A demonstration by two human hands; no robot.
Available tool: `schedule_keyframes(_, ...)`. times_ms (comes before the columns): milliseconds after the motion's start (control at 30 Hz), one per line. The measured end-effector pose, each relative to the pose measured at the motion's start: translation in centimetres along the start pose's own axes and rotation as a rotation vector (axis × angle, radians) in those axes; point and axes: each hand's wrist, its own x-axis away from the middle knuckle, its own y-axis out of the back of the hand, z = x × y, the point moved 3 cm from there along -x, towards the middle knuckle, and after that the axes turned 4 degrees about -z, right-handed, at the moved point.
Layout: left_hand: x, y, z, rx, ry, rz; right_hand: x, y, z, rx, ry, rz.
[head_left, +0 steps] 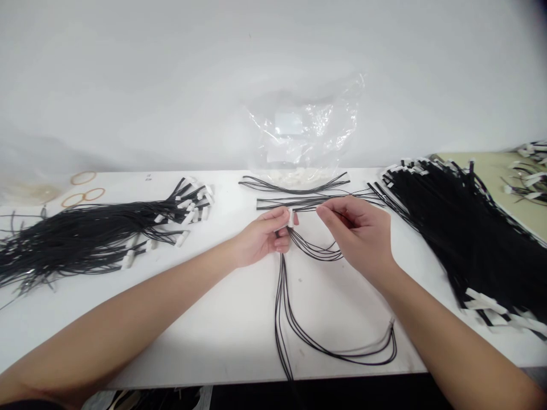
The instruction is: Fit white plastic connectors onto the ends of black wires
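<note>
Hands meet over the middle of the desk (pixel 222 336), forearms angling in from either side of my view. My left hand (pixel 260 236) is curled into a loose fist, thumb and fingers pinching a small white connector (pixel 291 216). My right hand (pixel 359 233) faces it, fingertips pinched on the black wires (pixel 299 324) just beside that connector. These wires drop from between the hands, loop toward me and curl under the right wrist. Beyond the knuckles lie loose wires (pixel 294 185) and a plastic bag (pixel 303 136).
</note>
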Motion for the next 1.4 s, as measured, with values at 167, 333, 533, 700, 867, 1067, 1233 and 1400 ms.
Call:
schedule_keyframes(167, 0.0, 0.0, 0.0, -0.019, -0.004, 0.004, -0.1, 0.0, 0.2, 0.048, 0.072, 0.032)
schedule_keyframes(333, 0.0, 0.0, -0.1, -0.015, -0.006, 0.008, -0.2, 0.1, 0.4, 0.136, 0.259, 0.013)
schedule_keyframes(533, 0.1, -0.2, 0.0, -0.055, -0.008, 0.049, 0.3, -0.2, 0.0, 0.413, 0.648, -0.018)
schedule_keyframes(700, 0.1, -0.3, 0.0, -0.083, -0.005, 0.089, 0.6, -0.5, 0.1, 0.546, 0.792, 0.020)
schedule_keyframes(867, 0.1, -0.2, 0.1, -0.100, -0.007, 0.107, 0.7, -0.5, 0.2, 0.509, 0.802, 0.015)
schedule_keyframes(1067, 0.1, -0.2, 0.1, -0.120, -0.010, 0.114, 0.9, -0.8, 0.0, 0.456, 0.770, 0.035)
schedule_keyframes(1233, 0.1, -0.2, 0.2, -0.119, -0.012, 0.103, 0.9, -1.0, -0.1, 0.454, 0.752, 0.032)
schedule_keyframes(1400, 0.1, -0.2, 0.3, -0.121, -0.009, 0.099, 0.9, -1.0, 0.0, 0.460, 0.757, 0.029)
